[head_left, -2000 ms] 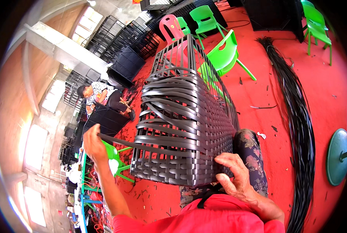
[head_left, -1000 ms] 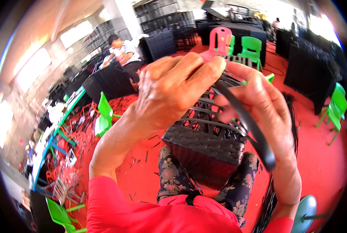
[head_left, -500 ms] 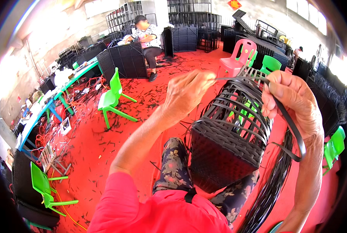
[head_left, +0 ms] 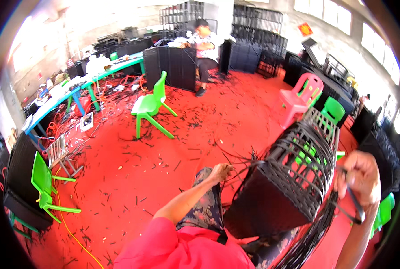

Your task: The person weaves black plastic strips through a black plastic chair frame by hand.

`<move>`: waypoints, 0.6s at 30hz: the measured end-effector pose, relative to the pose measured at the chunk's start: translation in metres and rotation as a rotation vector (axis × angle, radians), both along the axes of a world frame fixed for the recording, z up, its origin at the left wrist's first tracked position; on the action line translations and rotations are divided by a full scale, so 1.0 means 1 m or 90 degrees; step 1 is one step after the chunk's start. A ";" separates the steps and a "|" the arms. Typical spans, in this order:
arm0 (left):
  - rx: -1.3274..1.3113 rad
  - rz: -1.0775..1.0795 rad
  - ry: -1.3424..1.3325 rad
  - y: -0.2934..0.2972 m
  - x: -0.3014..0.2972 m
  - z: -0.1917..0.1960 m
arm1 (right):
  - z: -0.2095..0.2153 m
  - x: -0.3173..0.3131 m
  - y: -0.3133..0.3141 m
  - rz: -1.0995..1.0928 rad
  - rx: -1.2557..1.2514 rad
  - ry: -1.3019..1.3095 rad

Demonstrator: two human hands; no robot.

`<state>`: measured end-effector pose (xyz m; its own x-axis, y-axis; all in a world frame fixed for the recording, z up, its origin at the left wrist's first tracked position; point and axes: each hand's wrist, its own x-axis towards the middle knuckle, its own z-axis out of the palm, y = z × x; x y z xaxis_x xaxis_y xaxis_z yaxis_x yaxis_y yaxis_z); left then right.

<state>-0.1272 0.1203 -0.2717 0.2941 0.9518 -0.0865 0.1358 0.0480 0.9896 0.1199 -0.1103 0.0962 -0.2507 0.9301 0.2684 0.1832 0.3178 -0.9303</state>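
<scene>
A half-woven black basket [head_left: 265,204] rests across my lap, its bottom densely plaited and the bars of its upper frame still showing through the bands. At its left side my left hand [head_left: 221,173] is closed, fingers pinched on a thin black strip among the loose ends. To the right of the basket my right hand [head_left: 362,179] grips a flat black strip [head_left: 356,207], which curls down below the fingers. Beneath that hand, a long bundle of loose black strips [head_left: 305,237] hangs beside the basket.
Green chairs stand left [head_left: 151,105] and lower left [head_left: 41,179]; a pink chair [head_left: 300,96] is at the right. Black scraps litter the red floor [head_left: 200,139]. A seated person [head_left: 206,49] works by black woven panels [head_left: 170,67]. A cluttered long table [head_left: 81,85] lines the left wall.
My left hand has come down from above the basket to its left side. My right hand has moved lower and rightward with the strip. The whole view has swung left.
</scene>
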 end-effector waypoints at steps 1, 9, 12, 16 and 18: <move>-0.055 0.032 -0.054 0.006 0.004 0.002 | -0.004 0.004 -0.003 0.000 -0.013 -0.023; 0.066 0.119 -0.237 0.047 -0.009 0.035 | -0.017 0.050 -0.028 0.146 -0.010 -0.248; 0.291 0.131 -0.396 0.110 -0.048 0.042 | -0.025 0.043 -0.030 0.141 0.012 -0.158; 0.631 0.347 -0.010 0.109 -0.073 0.215 | -0.032 0.075 -0.044 0.117 0.107 -0.314; 0.810 0.323 0.010 0.092 -0.085 0.274 | -0.039 0.095 -0.054 0.060 0.175 -0.324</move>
